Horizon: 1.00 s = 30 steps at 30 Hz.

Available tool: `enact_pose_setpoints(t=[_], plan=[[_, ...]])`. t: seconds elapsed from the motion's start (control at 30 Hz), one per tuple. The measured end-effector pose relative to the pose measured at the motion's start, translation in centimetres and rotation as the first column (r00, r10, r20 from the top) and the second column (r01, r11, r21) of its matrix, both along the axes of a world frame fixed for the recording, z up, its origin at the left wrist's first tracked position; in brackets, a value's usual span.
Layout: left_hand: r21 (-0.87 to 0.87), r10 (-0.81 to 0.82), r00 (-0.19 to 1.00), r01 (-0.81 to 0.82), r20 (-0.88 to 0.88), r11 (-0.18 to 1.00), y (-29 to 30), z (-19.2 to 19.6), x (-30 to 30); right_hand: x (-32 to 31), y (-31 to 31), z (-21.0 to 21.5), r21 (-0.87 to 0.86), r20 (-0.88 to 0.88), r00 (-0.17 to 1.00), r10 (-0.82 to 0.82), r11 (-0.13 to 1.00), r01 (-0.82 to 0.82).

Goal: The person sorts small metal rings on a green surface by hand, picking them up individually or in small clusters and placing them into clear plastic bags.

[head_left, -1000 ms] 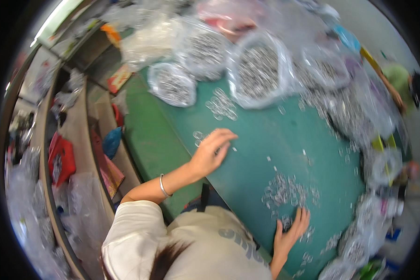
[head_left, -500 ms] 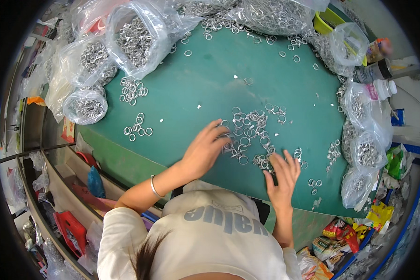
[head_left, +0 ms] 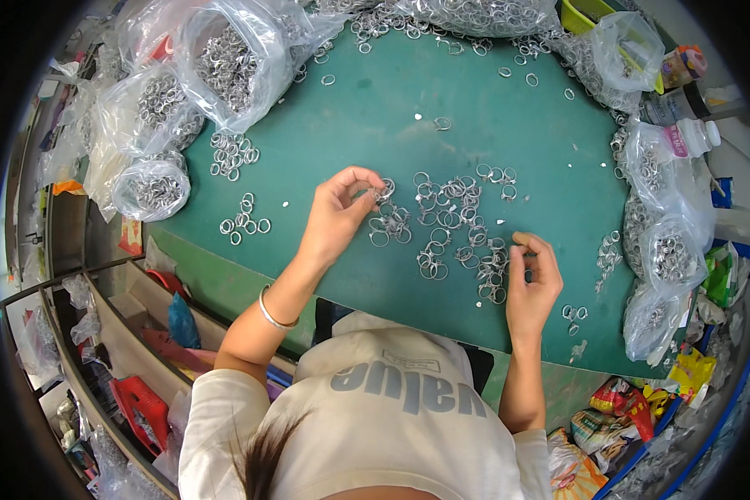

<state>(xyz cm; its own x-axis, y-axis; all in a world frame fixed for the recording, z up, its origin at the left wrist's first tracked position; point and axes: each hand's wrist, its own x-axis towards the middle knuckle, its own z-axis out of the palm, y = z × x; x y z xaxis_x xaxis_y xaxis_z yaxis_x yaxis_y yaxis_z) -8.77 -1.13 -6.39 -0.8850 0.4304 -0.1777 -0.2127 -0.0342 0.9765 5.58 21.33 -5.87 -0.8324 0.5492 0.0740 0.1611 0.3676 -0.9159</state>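
Observation:
My left hand (head_left: 339, 212) is closed, with thumb and fingertips pinching a silver ring (head_left: 387, 189) above the green tabletop (head_left: 342, 142). Just below it lies a small cluster of rings (head_left: 390, 225). To the right spreads a larger loose pile of silver rings (head_left: 454, 204), some with raised settings. My right hand (head_left: 535, 279) rests at that pile's right edge, its fingers curled and thumb drawn up to the fingertips; whatever it may hold is too small to make out. Rings (head_left: 493, 279) lie right beside its thumb.
Clear plastic bags of rings (head_left: 229, 71) line the left and far edges, with more ring bags (head_left: 667, 254) on the right. Small ring groups (head_left: 235, 154) sit at the left. A white bottle (head_left: 692, 137) and a yellow-green basket (head_left: 577, 17) stand far right. Open drawers (head_left: 133, 308) are lower left.
My left hand has moved left and up from the pile and now pinches a ring, with a small cluster apart below. My right hand has shifted right and its spread fingers have curled in.

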Motion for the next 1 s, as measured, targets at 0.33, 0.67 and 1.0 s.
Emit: enact_pose_setpoints(t=[0.33, 0.67, 1.0], plan=[[-0.073, 0.064, 0.978, -0.079, -0.197, 0.994, -0.3, 0.1, 0.6, -1.6, -2.1, -0.5, 0.593, 0.149, 0.909, 0.390, 0.700, -0.397], [-0.662, -0.441, 0.626, -0.164, -0.643, 0.732, -1.0, 1.5, 2.4, -2.0, -2.1, 0.5, 0.218, 0.069, 0.994, 0.080, 0.971, -0.093], [-0.562, -0.446, 0.629, 0.018, -0.636, 0.827, 0.2, -2.5, 3.7, -6.5, -5.4, 2.6, 0.576, 0.291, 0.867, 0.404, 0.649, -0.496]])
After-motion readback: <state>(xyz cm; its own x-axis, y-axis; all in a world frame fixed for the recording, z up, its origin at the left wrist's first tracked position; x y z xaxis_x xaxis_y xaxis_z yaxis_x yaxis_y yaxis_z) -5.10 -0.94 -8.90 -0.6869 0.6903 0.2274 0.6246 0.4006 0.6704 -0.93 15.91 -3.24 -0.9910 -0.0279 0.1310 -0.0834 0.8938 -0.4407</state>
